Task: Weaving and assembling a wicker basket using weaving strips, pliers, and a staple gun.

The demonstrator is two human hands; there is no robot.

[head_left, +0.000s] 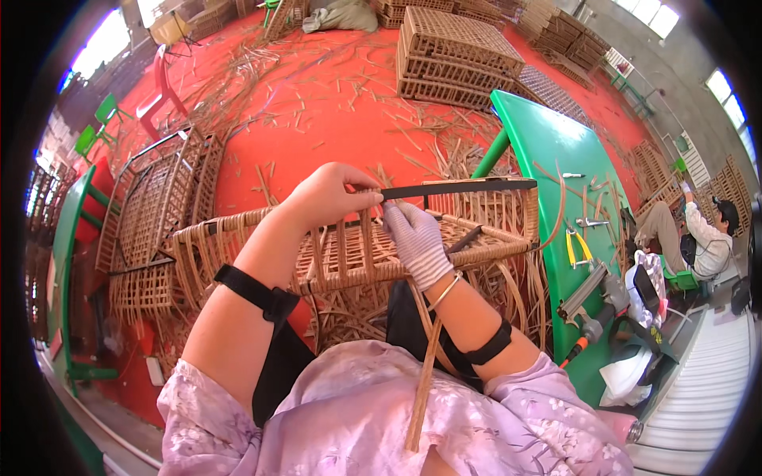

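Observation:
A half-woven rattan basket on a black metal frame (pixel 484 185) rests across my lap, its woven side (pixel 349 262) facing up. My left hand (pixel 329 194), bare, pinches the top of an upright rattan strip at the black frame bar. My right hand (pixel 417 242) wears a white knit glove and grips the same strip just beside the left hand's fingers. A loose flat rattan strip (pixel 425 389) lies along my right forearm and onto my floral sleeve. Both forearms carry black straps.
A green table (pixel 556 151) stands at right with yellow-handled pliers (pixel 578 247), other tools and an orange-handled tool (pixel 578 345). Another woven frame (pixel 155 214) lies at left. Stacked wicker crates (pixel 456 55) stand beyond on the red floor strewn with rattan scraps. A seated person (pixel 698 230) works far right.

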